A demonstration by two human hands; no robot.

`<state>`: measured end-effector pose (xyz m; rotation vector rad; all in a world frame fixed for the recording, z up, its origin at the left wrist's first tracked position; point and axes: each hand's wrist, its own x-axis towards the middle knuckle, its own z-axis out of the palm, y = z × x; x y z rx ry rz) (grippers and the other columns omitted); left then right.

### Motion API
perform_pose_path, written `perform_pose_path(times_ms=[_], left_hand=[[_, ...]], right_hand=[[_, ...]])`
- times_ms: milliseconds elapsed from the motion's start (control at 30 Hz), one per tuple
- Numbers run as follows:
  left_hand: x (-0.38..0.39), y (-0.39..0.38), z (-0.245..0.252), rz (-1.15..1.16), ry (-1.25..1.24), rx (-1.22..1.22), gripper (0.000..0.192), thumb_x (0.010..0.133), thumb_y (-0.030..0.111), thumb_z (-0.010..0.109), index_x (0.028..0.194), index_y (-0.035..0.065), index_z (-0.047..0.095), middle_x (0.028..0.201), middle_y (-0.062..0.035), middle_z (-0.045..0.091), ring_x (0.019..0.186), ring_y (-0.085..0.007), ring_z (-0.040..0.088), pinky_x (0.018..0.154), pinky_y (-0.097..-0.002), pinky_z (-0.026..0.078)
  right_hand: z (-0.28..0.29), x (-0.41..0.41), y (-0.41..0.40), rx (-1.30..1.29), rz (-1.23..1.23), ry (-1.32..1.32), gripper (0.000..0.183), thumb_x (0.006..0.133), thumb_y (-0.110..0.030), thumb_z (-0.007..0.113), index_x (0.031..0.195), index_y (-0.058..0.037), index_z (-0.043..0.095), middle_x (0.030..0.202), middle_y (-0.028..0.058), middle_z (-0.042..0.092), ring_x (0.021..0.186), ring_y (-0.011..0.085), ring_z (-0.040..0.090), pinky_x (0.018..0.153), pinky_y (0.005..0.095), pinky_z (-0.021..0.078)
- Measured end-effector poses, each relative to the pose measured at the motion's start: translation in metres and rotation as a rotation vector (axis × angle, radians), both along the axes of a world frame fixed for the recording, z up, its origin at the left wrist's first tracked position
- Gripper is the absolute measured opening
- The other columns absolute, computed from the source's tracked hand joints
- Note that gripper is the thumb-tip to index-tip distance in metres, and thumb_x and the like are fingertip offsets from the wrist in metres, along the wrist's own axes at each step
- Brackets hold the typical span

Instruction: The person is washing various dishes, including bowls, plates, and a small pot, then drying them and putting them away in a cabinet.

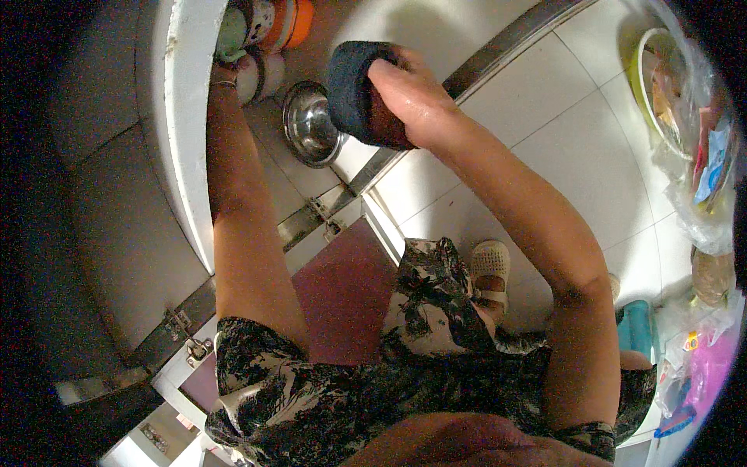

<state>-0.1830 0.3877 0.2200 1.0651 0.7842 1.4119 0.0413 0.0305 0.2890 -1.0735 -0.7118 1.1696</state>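
My right hand (408,99) grips a dark, rounded object (353,87) with a reddish-brown part beneath the thumb; what it is, I cannot tell. My left hand (224,73) reaches past a white panel edge and is at the underside of a green cup (231,32). Its fingers are mostly hidden, so whether it holds the cup is unclear. Beside the cup are a patterned cup (261,20) and orange ware (297,23). A shiny steel bowl (312,125) lies between my forearms, just left of the dark object.
The white panel edge (187,117) runs along my left arm. A maroon cabinet door (350,286) with metal hinges is below. On the right are a green-rimmed basket (642,82), clear plastic bags (709,233) and a teal container (635,330). A beige clog (490,268) stands on floor tiles.
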Motion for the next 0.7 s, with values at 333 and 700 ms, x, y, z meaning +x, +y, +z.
perform_pose_path(times_ms=[333,700], left_hand=[[-0.017,0.006,0.005,0.032,0.016,0.005,0.034,0.099,0.022,0.047,0.121,0.0002,0.061,0.117,-0.0112,0.065,0.102,-0.0248,0.064,0.088,-0.0418,0.053],[-0.022,-0.012,-0.008,0.058,0.022,-0.004,0.034,0.100,0.023,0.045,0.121,0.0008,0.060,0.117,-0.0114,0.065,0.105,-0.0254,0.063,0.093,-0.0432,0.051]], right_hand=[[0.013,0.006,-0.012,0.067,0.068,0.074,0.029,0.095,-0.015,0.050,0.116,0.0016,0.061,0.101,0.0091,0.068,0.088,0.0203,0.068,0.081,0.0365,0.0562],[-0.004,0.004,-0.012,0.101,0.003,0.146,0.028,0.091,-0.016,0.049,0.103,0.0025,0.065,0.083,0.0098,0.066,0.067,0.0200,0.063,0.064,0.0374,0.0541]])
